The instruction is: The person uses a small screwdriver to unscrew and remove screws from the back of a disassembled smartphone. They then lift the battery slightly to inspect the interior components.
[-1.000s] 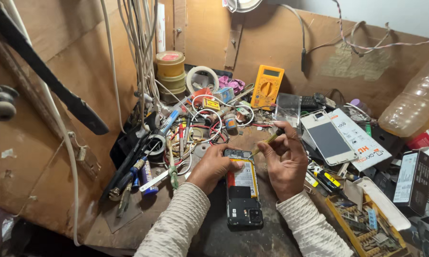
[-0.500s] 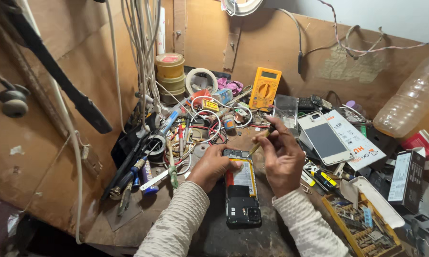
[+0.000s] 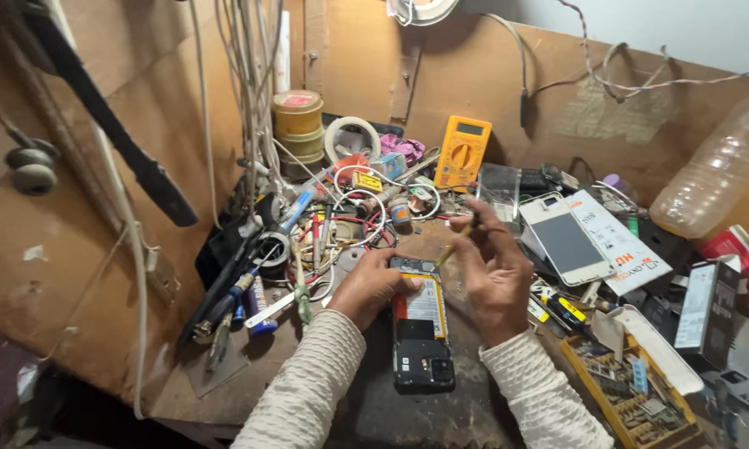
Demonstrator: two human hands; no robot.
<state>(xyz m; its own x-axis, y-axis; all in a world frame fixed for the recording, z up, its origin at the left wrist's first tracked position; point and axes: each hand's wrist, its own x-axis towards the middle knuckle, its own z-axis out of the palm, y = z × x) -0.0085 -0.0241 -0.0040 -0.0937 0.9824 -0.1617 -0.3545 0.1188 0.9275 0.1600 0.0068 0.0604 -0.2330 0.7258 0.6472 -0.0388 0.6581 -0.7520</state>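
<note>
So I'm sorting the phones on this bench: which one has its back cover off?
The dark phone under the left hand, showing its yellow battery and circuit board. The white phone to the right lies intact, screen up.

Yellow multimeter screen [image 3: 469, 129] back; white phone [image 3: 566, 239] right.

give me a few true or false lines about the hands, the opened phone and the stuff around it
1. The left hand rests on the opened phone. True.
2. The right hand holds a hammer. False: it holds a thin yellow tool.
3. The yellow meter leans against the back wall. True.
4. The white phone lies left of the opened phone. False: it lies to the right.
5. The plastic bottle is at the right. True.
</note>
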